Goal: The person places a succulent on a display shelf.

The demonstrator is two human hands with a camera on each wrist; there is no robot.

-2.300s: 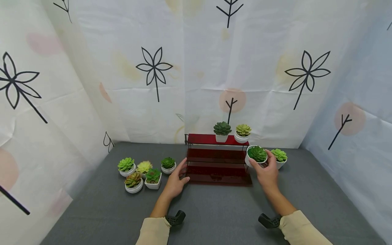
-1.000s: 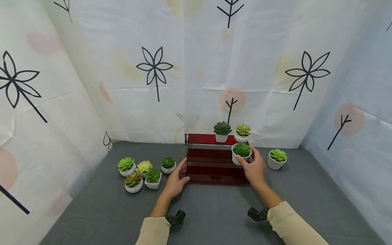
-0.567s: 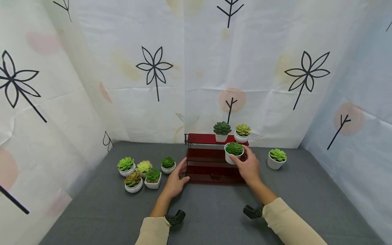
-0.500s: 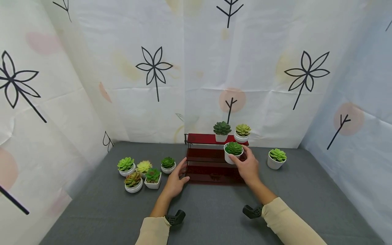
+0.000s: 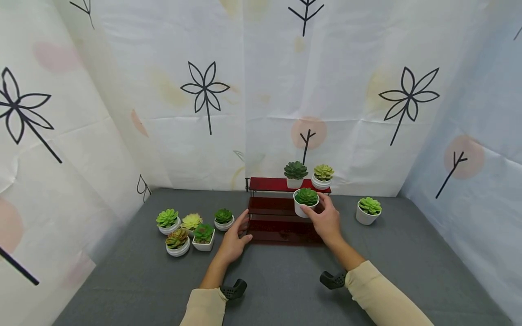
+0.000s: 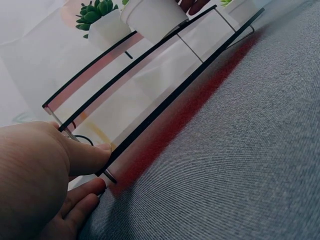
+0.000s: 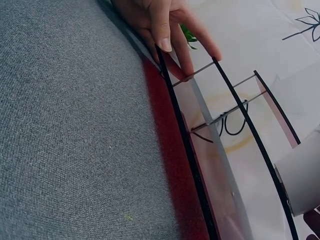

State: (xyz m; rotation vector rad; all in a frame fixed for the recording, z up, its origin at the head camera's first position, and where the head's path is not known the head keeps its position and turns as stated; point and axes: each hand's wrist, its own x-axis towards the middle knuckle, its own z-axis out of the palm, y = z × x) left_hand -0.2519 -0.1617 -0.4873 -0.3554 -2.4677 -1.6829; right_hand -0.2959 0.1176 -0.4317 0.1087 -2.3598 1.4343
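Observation:
Thumb and fingers of my right hand [image 5: 328, 222] grip the rim of a round white pot with a dark green succulent [image 5: 306, 197]. That pot is upright at the middle tier of the red three-tier shelf [image 5: 269, 206]; whether it bears on the tier I cannot tell. My left hand [image 5: 234, 242] rests against the shelf's left end. Its thumb [image 6: 90, 156] lies at the lowest tier's front corner, the other fingers stretched along the side. A bluish-green succulent [image 5: 295, 170] and a yellow-green succulent [image 5: 323, 172] stand on the top tier's right half.
Several potted succulents cluster on the grey tabletop at left, among them a reddish one [image 5: 177, 242] and one in a square pot [image 5: 203, 237]. A dark green one [image 5: 224, 219] sits nearer the shelf. Another light green succulent [image 5: 369, 211] stands right of it. Patterned cloth [image 5: 269, 90] hangs behind.
My right hand has carried the dark green succulent leftward, from beside the shelf's right end to in front of the middle tier. My left hand has stayed at the shelf's left end.

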